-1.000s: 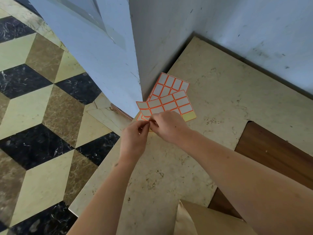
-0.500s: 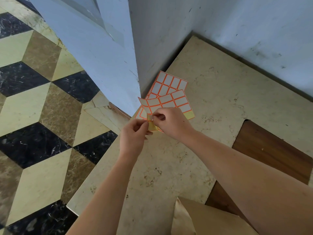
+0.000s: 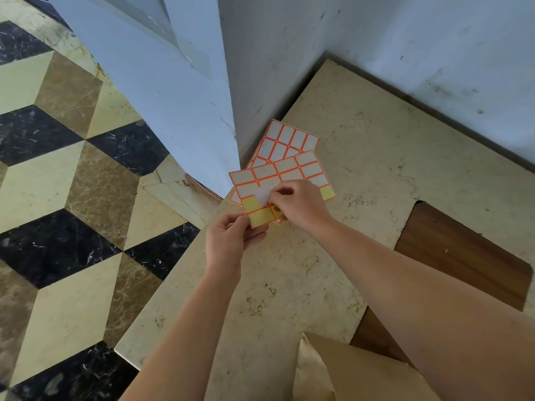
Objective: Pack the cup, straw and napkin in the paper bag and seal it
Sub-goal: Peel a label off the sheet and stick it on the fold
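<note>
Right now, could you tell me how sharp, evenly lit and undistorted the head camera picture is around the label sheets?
Head view: soft even daylight, no glare; the label sheet and both hands are sharp, but the white label pinched by the right hand is blurred; the left hand casts only a faint shadow on the stone counter; wide-angle bending shows at the wall and the paper bag is cropped.

Cream stone desk [image 3: 362, 157] set in a blue wall [image 3: 376, 47] corner; wooden panel [image 3: 463, 256] at right; cube-patterned floor [image 3: 58, 183] at left.
</note>
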